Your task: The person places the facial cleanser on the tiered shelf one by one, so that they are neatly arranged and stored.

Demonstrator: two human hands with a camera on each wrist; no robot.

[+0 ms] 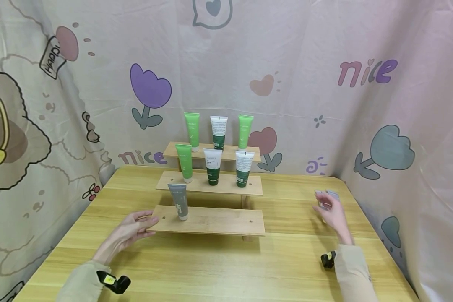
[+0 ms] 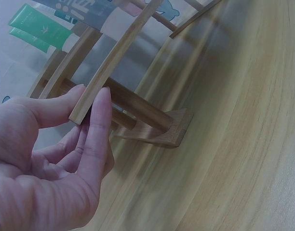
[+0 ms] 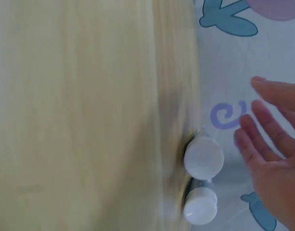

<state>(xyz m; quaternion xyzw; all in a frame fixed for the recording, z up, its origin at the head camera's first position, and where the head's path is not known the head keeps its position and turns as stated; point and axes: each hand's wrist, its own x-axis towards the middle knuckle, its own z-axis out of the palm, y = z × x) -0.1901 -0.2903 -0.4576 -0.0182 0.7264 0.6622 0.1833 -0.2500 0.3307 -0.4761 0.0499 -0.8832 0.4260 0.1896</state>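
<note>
My left hand point(image 1: 130, 230) pinches the left end of the lowest board of a three-step wooden display rack point(image 1: 219, 221); the left wrist view shows thumb above and fingers below the board point(image 2: 109, 67). A grey squeeze tube point(image 1: 179, 201) stands cap down on that board, near the left hand. Far to the right, my right hand point(image 1: 334, 214) hovers by a greyish tube point(image 1: 333, 194), partly hidden behind the fingers. In the right wrist view, its fingers are apart and hold nothing, beside two tubes with white caps point(image 3: 204, 158) point(image 3: 200, 206).
On the middle step stand a green tube point(image 1: 185, 163) and two white-and-dark-green tubes point(image 1: 213, 165) point(image 1: 243, 167). The top step carries two green tubes point(image 1: 193, 130) point(image 1: 245, 131) around a white-and-green one point(image 1: 219, 130). A printed curtain point(image 1: 287, 63) hangs behind the wooden table point(image 1: 287, 268).
</note>
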